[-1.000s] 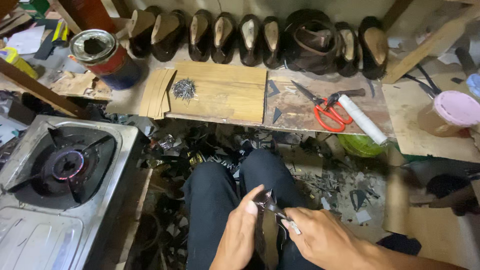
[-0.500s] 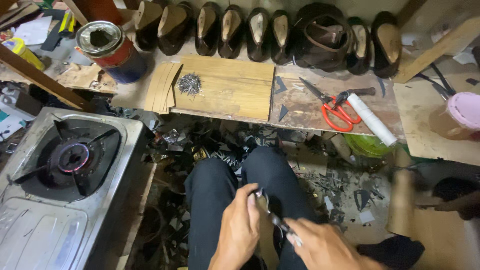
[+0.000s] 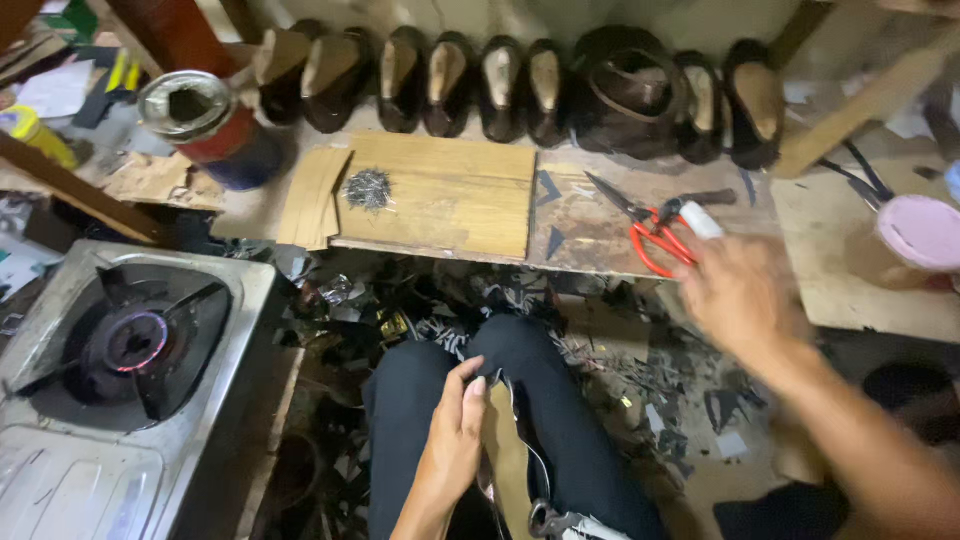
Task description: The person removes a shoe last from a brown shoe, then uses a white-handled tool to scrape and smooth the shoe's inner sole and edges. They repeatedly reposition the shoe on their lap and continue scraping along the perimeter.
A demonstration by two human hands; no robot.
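Scissors (image 3: 655,232) with red handles lie on the low wooden bench (image 3: 600,235), blades pointing up-left and handles down-right. A moment ago both hands worked in the lap; now the right hand (image 3: 740,295) has left, open and empty, beside the handles. The left hand (image 3: 455,430) grips a dark strip (image 3: 500,375) between the knees.

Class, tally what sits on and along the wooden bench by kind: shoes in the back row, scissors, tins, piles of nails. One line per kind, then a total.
Shoes in the back row: about 10, the dark ones at the middle overlap
Red-handled scissors: 1
Tin can: 1
Pile of nails: 1
Total: about 13
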